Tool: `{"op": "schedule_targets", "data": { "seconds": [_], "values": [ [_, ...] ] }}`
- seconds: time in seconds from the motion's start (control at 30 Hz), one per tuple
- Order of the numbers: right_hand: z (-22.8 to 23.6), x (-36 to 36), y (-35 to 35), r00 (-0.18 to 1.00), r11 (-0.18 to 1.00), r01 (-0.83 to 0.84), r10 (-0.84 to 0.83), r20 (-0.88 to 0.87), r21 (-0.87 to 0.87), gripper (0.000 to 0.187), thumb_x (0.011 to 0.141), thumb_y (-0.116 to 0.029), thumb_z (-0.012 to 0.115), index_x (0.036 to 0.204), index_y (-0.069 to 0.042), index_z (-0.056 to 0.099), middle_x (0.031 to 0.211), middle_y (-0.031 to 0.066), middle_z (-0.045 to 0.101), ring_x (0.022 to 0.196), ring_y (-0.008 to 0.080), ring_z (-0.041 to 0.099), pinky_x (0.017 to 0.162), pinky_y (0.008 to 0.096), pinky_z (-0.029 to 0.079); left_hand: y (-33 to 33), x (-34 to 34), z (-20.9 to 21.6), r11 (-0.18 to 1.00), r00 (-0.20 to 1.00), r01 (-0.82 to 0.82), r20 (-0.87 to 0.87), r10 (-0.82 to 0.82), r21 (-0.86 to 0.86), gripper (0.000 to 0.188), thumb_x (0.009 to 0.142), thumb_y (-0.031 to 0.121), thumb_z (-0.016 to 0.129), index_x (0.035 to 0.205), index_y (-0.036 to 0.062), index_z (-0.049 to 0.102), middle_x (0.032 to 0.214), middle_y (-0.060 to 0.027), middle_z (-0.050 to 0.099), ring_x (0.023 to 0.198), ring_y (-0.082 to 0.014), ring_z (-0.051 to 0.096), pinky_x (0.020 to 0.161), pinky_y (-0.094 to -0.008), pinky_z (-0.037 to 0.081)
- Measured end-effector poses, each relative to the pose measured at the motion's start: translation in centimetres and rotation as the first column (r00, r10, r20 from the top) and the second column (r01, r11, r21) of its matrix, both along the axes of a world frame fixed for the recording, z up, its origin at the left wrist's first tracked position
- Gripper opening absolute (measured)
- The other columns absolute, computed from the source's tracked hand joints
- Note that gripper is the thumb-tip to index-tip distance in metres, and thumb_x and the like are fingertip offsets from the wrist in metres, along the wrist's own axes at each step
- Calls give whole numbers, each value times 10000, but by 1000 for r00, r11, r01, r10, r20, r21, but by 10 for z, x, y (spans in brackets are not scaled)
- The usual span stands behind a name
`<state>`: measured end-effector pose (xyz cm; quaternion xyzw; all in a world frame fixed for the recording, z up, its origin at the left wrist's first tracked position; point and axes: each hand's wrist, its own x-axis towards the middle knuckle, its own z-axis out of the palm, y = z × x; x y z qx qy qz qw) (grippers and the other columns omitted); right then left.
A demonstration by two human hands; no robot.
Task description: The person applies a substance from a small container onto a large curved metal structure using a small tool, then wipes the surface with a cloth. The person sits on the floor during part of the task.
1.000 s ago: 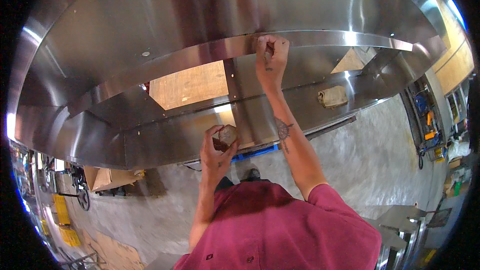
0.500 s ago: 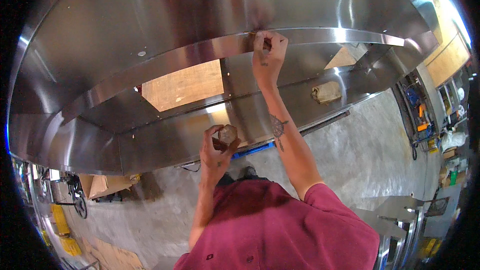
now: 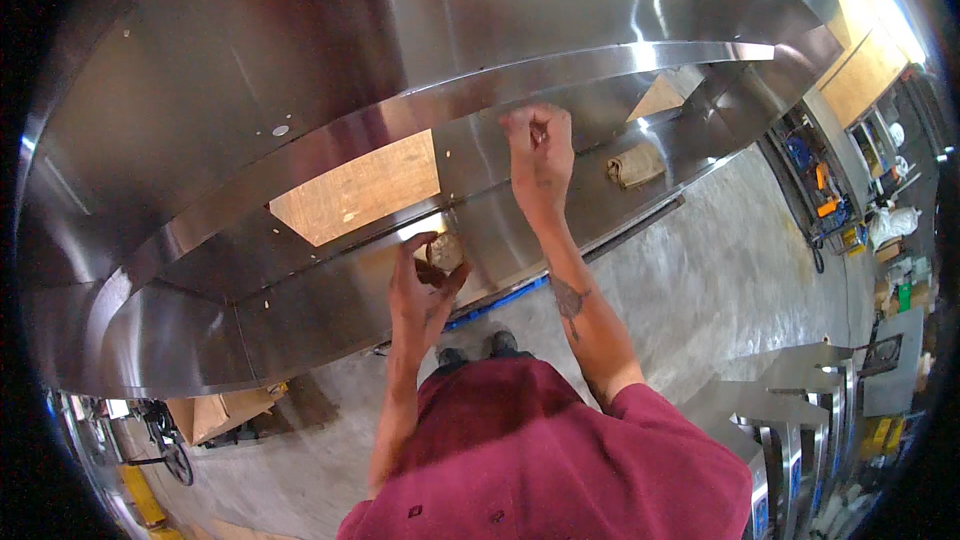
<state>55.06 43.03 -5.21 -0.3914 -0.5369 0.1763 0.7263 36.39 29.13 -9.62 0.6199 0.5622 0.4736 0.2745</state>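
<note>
My left hand grips a small round translucent container between thumb and fingers, above the near ledge of a large stainless steel hood-like structure. What the container holds is too unclear to name. With its fingers pinched together, my right hand is raised farther ahead, just below the long bent steel lip and seemingly apart from it. Anything between those fingertips is too small to make out. Small pale bits lie scattered on the steel.
A folded tan cloth rests on the steel ledge to the right. Plywood shows through a cut-out. Below is a concrete floor, with a cardboard box at left, steel frames at lower right and cluttered shelves at right.
My right hand has come away from the steel lip, back toward me, still pinched. The left hand keeps the container at about the same place. The whole view has shifted slightly.
</note>
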Motion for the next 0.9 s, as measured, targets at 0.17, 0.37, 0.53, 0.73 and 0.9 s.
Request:
{"op": "schedule_targets", "data": {
  "seconds": [0.17,0.37,0.53,0.73,0.9],
  "values": [
    [-2,-10,-80,943,996,-37,62,326,-80,189,961,-24,751,1128,-53,668,1120,130,558,961,242,583,839,367,521,20,-1,8,998,997,53,55,-54,25,611,875,139,927,1389,72,604,990,-89,683,791,-164,643,716,-333,553],
    [0,-14,-111,817,996,50,-1,577,-69,288,890,-16,795,1151,-87,696,1128,166,545,1031,341,589,854,415,524,32,2,13,970,978,190,52,-200,154,647,852,47,913,1407,82,582,1118,-96,671,814,-169,615,732,-331,555],
    [-5,-10,-117,811,991,71,8,586,-111,295,878,-20,815,1139,-96,701,1120,156,546,1052,343,580,853,422,519,36,12,6,939,955,266,77,-288,217,679,828,-2,910,1412,94,577,1137,-90,665,827,-174,616,744,-334,562],
    [0,45,-98,883,983,155,-95,460,-95,241,932,-17,777,1132,-86,662,1122,133,563,1038,277,583,831,357,530,40,31,9,983,981,180,76,-177,-38,680,844,82,926,1430,110,582,1049,-79,676,810,-161,641,742,-326,557],
    [4,134,-1,976,976,217,-217,-11,10,122,1110,-137,620,1131,-17,626,1093,121,700,943,131,660,837,299,542,40,51,8,989,971,149,187,-149,14,579,878,147,917,1367,61,621,1012,-78,689,817,-161,668,757,-331,556]
  ]
}}
